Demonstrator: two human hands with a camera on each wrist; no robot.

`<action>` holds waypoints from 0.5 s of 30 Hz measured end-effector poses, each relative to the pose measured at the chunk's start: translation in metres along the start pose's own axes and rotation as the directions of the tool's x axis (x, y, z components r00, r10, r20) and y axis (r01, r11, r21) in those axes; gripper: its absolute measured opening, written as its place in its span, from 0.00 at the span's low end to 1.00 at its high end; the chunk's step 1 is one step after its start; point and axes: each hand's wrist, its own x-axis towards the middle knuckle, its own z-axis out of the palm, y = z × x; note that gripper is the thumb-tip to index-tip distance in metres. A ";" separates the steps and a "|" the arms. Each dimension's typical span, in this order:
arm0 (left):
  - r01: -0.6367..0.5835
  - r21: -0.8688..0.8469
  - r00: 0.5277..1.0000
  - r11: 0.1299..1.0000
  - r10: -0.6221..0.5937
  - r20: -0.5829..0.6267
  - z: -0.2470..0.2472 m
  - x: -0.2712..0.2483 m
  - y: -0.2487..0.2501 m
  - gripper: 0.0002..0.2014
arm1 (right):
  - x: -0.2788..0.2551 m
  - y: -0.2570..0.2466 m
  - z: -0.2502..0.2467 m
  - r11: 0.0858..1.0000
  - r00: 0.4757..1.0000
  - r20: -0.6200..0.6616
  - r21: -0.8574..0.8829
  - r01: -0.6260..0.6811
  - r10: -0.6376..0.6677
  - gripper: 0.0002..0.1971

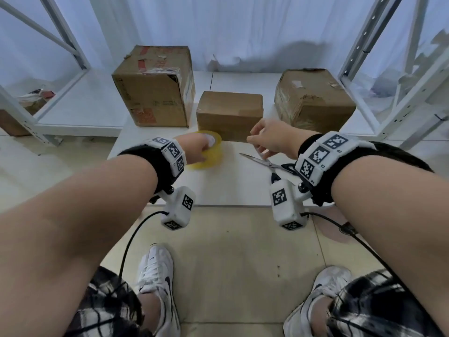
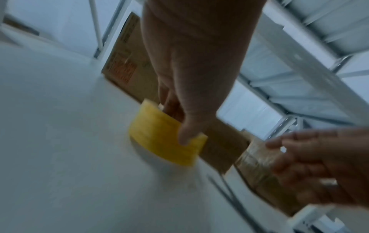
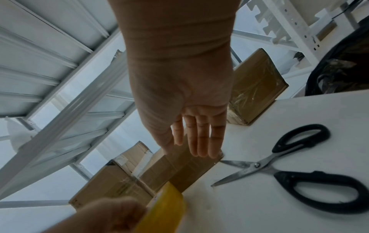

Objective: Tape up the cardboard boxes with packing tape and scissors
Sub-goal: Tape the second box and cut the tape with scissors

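Your left hand (image 1: pixel 194 144) sits just left of centre in the head view, clamped on the yellow roll of packing tape (image 1: pixel 210 154). In the left wrist view the thumb (image 2: pixel 185 134) presses the outer face of the roll (image 2: pixel 165 138) while the other fingers reach down into its core. The roll rests on the white table (image 1: pixel 230 186), just in front of the small cardboard box (image 1: pixel 229 113) at mid-frame.

Your right hand (image 1: pixel 272 139) hovers right of centre, holding nothing. From the right wrist view its fingers (image 3: pixel 201 138) are straight and close together, reaching toward the near face of the small box (image 3: pixel 179 170); whether they touch it you cannot tell. Below that hand the scissors (image 1: pixel 264 162) lie flat on the table with blades partly apart; their black handles (image 3: pixel 311 170) fill the lower right of the right wrist view, blade tips pointing at the small box.

Further out, a tall cardboard box (image 1: pixel 155 86) with red print and old tape stands upper left of centre, close beside the small box. A third cardboard box (image 1: pixel 313 98), wrapped in clear tape, stands at the upper right, apart from the small one. White metal shelving (image 1: pixel 388 69) frames both sides of the head view, and a pale curtain (image 1: pixel 230 25) hangs behind the boxes.
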 end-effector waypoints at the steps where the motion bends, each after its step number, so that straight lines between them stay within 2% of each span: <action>1: -0.019 -0.054 1.000 0.998 0.018 -0.017 -0.010 -0.004 0.000 0.10 | -0.002 -0.002 -0.002 1.000 1.000 0.002 -0.024 0.018 -0.018 0.17; 3: -0.057 -0.200 0.997 0.978 0.046 -0.060 -0.033 -0.012 0.001 0.13 | -0.005 -0.007 -0.010 0.997 0.998 0.025 -0.065 0.052 -0.050 0.28; 6: -0.126 -0.392 0.988 0.911 0.079 -0.133 -0.066 -0.025 0.010 0.10 | -0.008 -0.017 -0.025 0.995 0.989 0.143 -0.094 0.035 -0.021 0.51; 9: -0.202 -0.521 0.975 0.830 0.120 -0.187 -0.084 -0.033 0.020 0.05 | -0.007 -0.024 -0.035 0.999 0.984 0.173 -0.026 0.037 -0.032 0.58; 11: -0.230 -0.581 0.969 0.781 0.126 -0.215 -0.089 -0.034 0.022 0.04 | -0.006 -0.027 -0.034 0.994 0.989 0.119 0.084 0.076 -0.086 0.58; 15: -0.219 -0.664 0.963 0.715 0.049 -0.265 -0.087 -0.030 0.022 0.06 | -0.007 -0.026 -0.028 0.952 0.987 0.002 0.267 0.152 -0.158 0.41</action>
